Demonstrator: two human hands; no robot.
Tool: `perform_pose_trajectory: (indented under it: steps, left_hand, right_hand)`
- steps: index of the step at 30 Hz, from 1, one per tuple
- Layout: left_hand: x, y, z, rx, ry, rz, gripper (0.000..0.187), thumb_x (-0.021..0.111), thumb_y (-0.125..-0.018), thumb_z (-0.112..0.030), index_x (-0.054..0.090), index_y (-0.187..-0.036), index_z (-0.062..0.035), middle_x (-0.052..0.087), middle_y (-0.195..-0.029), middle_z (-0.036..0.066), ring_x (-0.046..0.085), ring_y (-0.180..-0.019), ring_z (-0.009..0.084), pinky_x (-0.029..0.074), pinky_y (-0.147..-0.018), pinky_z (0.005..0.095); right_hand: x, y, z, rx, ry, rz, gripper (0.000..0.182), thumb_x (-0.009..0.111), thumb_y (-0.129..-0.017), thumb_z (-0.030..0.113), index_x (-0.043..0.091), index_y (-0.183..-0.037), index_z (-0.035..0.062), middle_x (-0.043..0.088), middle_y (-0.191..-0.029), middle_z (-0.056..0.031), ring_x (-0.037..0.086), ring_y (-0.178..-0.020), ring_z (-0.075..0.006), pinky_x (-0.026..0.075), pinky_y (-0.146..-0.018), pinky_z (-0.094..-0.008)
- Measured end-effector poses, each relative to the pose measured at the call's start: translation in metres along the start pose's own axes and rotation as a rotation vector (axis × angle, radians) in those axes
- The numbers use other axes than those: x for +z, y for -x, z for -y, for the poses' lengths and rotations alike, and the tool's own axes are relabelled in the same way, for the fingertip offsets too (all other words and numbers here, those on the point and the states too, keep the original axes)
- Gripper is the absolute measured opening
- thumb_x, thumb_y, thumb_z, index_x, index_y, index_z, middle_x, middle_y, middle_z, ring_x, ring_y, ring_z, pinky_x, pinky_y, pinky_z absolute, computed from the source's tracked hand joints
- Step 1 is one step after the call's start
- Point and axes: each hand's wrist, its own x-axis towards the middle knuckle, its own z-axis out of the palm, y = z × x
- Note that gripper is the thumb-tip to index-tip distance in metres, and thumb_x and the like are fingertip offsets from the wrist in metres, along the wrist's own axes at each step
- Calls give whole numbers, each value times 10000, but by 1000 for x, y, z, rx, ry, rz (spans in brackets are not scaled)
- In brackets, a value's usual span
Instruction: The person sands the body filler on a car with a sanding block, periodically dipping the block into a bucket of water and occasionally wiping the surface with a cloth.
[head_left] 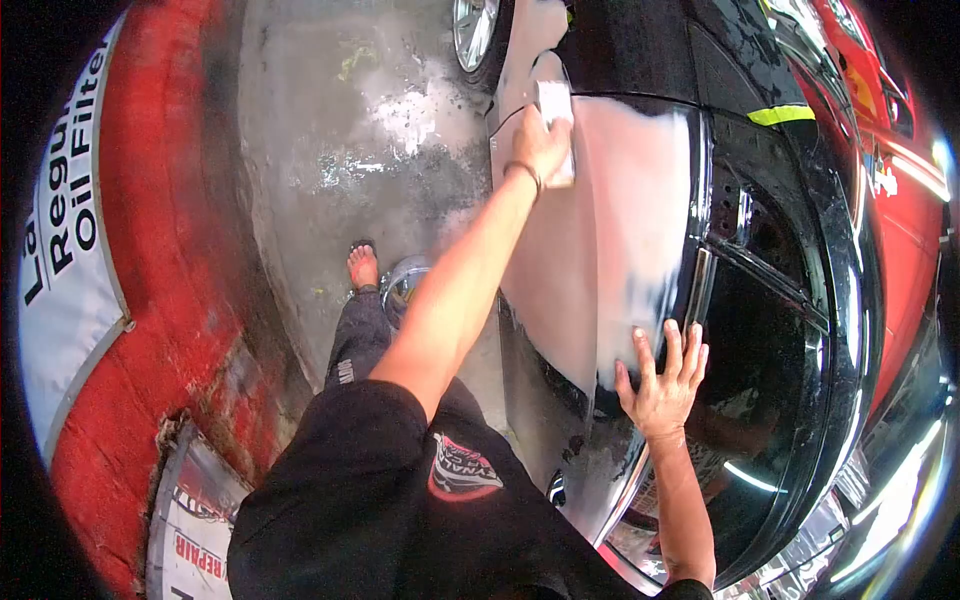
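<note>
White block in the left hand

The white block sits against the car's pale panel, at its far end, left of the middle. I judge it light and fairly stiff, perhaps slippery if wet, best held across its back. My left hand curls closed around it, arm stretched far forward. My right hand has nothing in its grip: nearer and to the right, it spreads palm-down, fingers splayed by the window trim.
</note>
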Motion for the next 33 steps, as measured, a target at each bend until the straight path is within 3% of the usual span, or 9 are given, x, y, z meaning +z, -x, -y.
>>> perform_pose_trajectory:
  steps: [7, 9, 13, 17, 20, 23, 24, 28, 33]
  left_hand:
    - [14, 164, 25, 88, -282, -20, 332, 656, -1010, -236, 546, -1174, 32, 717, -1115, 328, 700, -1067, 523, 543, -903, 597]
    - [20, 112, 34, 75, -34, -37, 346, 660, -1013, -257, 545, -1175, 27, 728, -1075, 322, 705, -1038, 529, 546, -874, 604]
    - [-5, -9, -5, 60, -207, 6, 411, 679, -999, -320, 553, -1171, 31, 729, -1076, 322, 702, -1047, 524, 544, -875, 599]
    - [7, 94, 0, 125, -192, -44, 373, 663, -995, -272, 531, -1149, 41, 678, -1098, 329, 648, -1054, 536, 464, -945, 625]
    - [1, 186, 23, 71, -347, 151, 378, 637, -1004, -225, 495, -1203, 64, 644, -1114, 324, 610, -1048, 547, 426, -946, 631]
    - [7, 172, 33, 112, -218, 68, 413, 661, -1016, -235, 543, -1227, 101, 661, -1151, 368, 654, -1131, 504, 504, -987, 576]
    - [12, 142, 35, 79, -161, 60, 380, 619, -1043, -283, 477, -1256, -2, 662, -1238, 324, 620, -1168, 555, 383, -1052, 670]
    - [1, 11, 5, 126, -203, -37, 398, 664, -1005, -311, 527, -1156, 31, 731, -1038, 315, 726, -988, 499, 564, -822, 579]
    - [10, 203, 55, 19, -167, 133, 503, 662, -1021, -275, 518, -1335, 91, 685, -1156, 355, 675, -1036, 570, 523, -939, 628]
  right_hand:
    - [0, -2, 2, -5, 5, 7, 690, 791, -905, 367, 579, -1551, 248, 394, -1690, -177, 319, -1571, -528, 242, -1276, -654]
    - [2, 1, 0, -7, 1, 13, 701, 790, -906, 370, 567, -1560, 253, 392, -1689, -177, 316, -1570, -530, 240, -1276, -659]
    - [3, 2, 3, -4, 26, 21, 723, 789, -911, 386, 540, -1580, 269, 381, -1691, -175, 312, -1571, -529, 242, -1277, -660]
    - [4, -2, 1, -11, 39, 15, 731, 788, -916, 395, 528, -1589, 277, 371, -1693, -178, 310, -1571, -528, 243, -1277, -660]
    - [3, 0, 1, -12, 40, 31, 729, 790, -917, 395, 530, -1587, 276, 382, -1688, -184, 312, -1571, -528, 245, -1274, -661]
    - [3, -3, 1, -9, 31, 12, 723, 790, -916, 392, 533, -1582, 273, 404, -1676, -189, 318, -1568, -528, 248, -1272, -661]
    - [2, 0, 1, -10, 26, 11, 721, 789, -916, 390, 535, -1580, 272, 412, -1671, -190, 320, -1567, -528, 248, -1272, -661]
    - [2, -1, 3, -7, 30, 8, 692, 781, -915, 377, 561, -1560, 256, 425, -1663, -190, 315, -1572, -529, 247, -1273, -662]
    - [3, -1, 3, -19, 36, -8, 695, 775, -916, 390, 561, -1563, 254, 414, -1669, -192, 303, -1578, -529, 235, -1277, -664]
